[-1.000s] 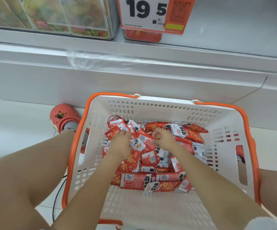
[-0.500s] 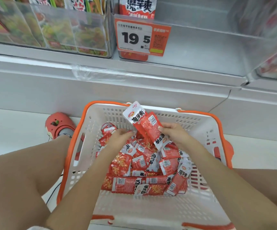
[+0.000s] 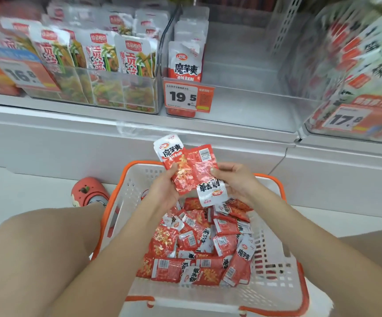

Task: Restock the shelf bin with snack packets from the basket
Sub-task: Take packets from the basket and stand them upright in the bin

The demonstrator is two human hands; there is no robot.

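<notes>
A white basket with an orange rim (image 3: 274,280) stands on the floor between my knees, holding several red-and-white snack packets (image 3: 199,245). Above it I hold a small bunch of the same packets (image 3: 188,168). My left hand (image 3: 164,191) grips the bunch from the left, thumb on its front. My right hand (image 3: 237,181) pinches it from the right. The clear shelf bin (image 3: 242,97) behind the 19.5 price tag (image 3: 188,97) is straight ahead, with a few upright packets (image 3: 186,60) at its left side.
A clear bin of green-and-yellow packets (image 3: 107,65) sits left of the target bin, another full bin (image 3: 354,72) to the right. The grey shelf ledge (image 3: 139,120) runs across in front. My red shoe (image 3: 87,191) is left of the basket.
Both hands have risen out of the basket with a bunch of packets. The left hand has joined the right on the bunch. My view has tilted up toward the shelf.
</notes>
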